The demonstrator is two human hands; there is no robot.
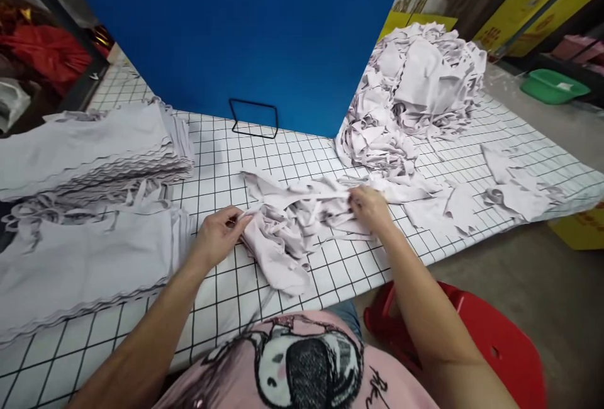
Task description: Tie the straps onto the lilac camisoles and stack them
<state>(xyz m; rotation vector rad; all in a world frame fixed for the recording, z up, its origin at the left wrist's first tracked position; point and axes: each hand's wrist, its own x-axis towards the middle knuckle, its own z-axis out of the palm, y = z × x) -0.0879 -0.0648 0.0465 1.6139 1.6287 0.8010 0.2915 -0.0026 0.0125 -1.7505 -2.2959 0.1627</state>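
Observation:
Several pale lilac fabric pieces lie crumpled on the gridded tablecloth in front of me. My left hand pinches a fabric edge at the left end of this bunch, its thumb and fingers pressed together. At the right end, my right hand is closed over the fabric, slightly blurred. A strip of the cloth runs between both hands. The right fingertips are partly hidden in the folds.
Neat stacks of flat, wavy-edged fabric garments lie on the left. A big loose heap of fabric fills the back right. A blue board and a black wire frame stand ahead. A red stool is at right.

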